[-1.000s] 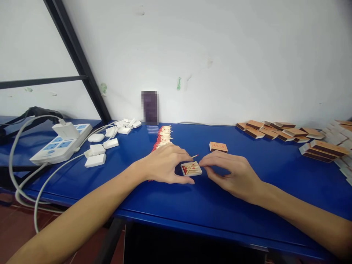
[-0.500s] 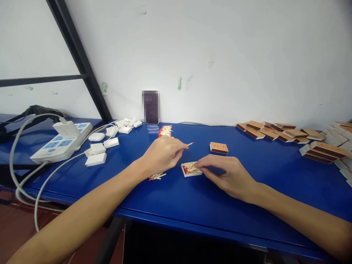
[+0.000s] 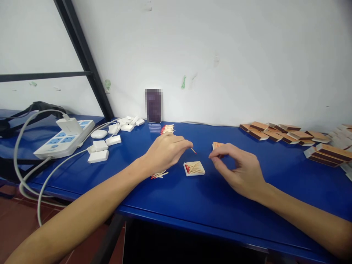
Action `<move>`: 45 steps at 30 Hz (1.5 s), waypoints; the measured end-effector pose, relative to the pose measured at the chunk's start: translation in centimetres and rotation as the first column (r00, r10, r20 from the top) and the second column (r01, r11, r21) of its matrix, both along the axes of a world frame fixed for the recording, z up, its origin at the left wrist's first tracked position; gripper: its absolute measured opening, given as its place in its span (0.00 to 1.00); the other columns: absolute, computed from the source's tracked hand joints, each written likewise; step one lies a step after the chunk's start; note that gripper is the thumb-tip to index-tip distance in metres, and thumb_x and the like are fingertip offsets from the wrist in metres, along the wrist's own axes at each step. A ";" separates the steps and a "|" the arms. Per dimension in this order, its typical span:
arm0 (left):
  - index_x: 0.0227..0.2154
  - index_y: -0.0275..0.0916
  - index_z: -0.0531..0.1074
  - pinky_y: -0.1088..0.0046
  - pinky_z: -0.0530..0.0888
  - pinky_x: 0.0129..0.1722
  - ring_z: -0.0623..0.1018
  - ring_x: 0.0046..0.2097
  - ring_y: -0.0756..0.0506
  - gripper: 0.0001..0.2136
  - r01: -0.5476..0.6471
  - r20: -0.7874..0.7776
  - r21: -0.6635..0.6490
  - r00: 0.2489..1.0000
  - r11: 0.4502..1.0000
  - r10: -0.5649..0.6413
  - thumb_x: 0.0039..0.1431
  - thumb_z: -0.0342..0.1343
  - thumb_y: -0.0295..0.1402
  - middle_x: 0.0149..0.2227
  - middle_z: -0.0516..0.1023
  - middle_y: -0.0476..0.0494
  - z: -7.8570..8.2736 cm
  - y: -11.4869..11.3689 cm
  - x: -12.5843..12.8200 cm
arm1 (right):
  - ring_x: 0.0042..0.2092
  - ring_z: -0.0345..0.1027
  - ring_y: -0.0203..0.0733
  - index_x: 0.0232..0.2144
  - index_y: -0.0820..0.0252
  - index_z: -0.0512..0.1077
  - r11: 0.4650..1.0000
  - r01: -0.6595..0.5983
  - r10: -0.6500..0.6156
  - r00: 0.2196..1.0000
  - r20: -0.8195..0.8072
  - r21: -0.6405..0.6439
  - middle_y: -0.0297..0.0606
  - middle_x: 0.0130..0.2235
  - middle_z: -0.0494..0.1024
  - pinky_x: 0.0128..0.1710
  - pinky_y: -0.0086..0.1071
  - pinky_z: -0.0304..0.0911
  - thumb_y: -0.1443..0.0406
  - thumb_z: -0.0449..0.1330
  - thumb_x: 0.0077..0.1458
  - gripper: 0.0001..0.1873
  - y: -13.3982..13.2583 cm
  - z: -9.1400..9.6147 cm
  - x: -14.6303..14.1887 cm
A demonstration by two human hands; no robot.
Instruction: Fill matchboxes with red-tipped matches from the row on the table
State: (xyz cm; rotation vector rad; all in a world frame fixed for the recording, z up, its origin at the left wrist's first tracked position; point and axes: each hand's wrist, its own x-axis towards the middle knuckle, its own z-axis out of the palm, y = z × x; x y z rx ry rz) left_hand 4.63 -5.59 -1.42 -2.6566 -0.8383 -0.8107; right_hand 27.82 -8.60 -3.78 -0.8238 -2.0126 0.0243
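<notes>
A single match (image 3: 194,150) juts from the fingertips of my left hand (image 3: 169,148), its red head tilted downward. Just below and to the right of that hand lies an open white matchbox tray (image 3: 194,168), with several red-headed matches inside. My right hand (image 3: 238,168) hovers to the right of the tray, thumb and index finger brought together with nothing showing in them. Behind its fingers is an orange matchbox (image 3: 217,145), partly covered. Loose matches (image 3: 159,175) lie under my left wrist, and a pile of matches (image 3: 167,129) is beyond that hand.
Orange matchbox sleeves (image 3: 275,132) are heaped at the back right, near stacked sleeves (image 3: 328,154). White trays (image 3: 98,156) lie at left beside a power strip (image 3: 64,138) with trailing cables. A phone (image 3: 154,106) leans on the wall. The blue table's front edge (image 3: 192,229) runs below.
My right hand has drawn back rightward from the tray, uncovering its matches. The match in my left hand now tips downward. The whole view has shifted slightly.
</notes>
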 end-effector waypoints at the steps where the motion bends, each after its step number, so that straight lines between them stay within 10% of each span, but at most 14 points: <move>1: 0.41 0.39 0.73 0.70 0.70 0.42 0.79 0.40 0.48 0.10 0.008 -0.027 -0.007 1.000 1.000 -0.008 0.68 0.46 0.26 0.37 0.80 0.48 0.1 -0.1 0.0 | 0.31 0.70 0.40 0.34 0.53 0.70 1.000 0.023 -0.023 1.000 -0.011 0.007 0.34 0.31 0.76 0.36 0.38 0.67 0.70 0.55 0.60 0.06 0.1 0.0 0.0; 18: 0.47 0.41 0.68 0.69 0.66 0.34 0.69 0.35 0.46 0.16 0.004 -0.410 0.097 0.912 0.995 0.036 0.63 0.42 0.20 0.42 0.69 0.42 0.2 -0.6 0.4 | 0.41 0.74 0.43 0.49 0.54 0.66 0.952 -0.120 0.182 0.962 0.206 -0.281 0.37 0.42 0.79 0.41 0.38 0.72 0.67 0.59 0.54 0.19 0.2 -0.7 -0.2; 35: 0.43 0.39 0.74 0.69 0.67 0.43 0.71 0.40 0.46 0.11 0.161 -0.179 -0.283 0.960 0.945 -0.217 0.69 0.46 0.31 0.39 0.74 0.45 -1.1 -1.5 1.9 | 0.38 0.75 0.40 0.43 0.53 0.62 0.914 -0.165 0.210 0.974 0.085 -0.371 0.34 0.38 0.79 0.40 0.35 0.73 0.65 0.62 0.54 0.16 0.2 -0.7 -0.4; 45: 0.38 0.37 0.75 0.67 0.66 0.38 0.69 0.36 0.46 0.14 0.076 -0.190 -0.188 0.975 0.979 -0.112 0.57 0.56 0.42 0.36 0.73 0.45 -0.2 -1.6 1.2 | 0.39 0.75 0.40 0.39 0.56 0.73 0.930 -0.104 0.182 0.963 0.197 -0.351 0.34 0.39 0.80 0.40 0.34 0.70 0.65 0.61 0.55 0.08 0.0 -0.4 -0.3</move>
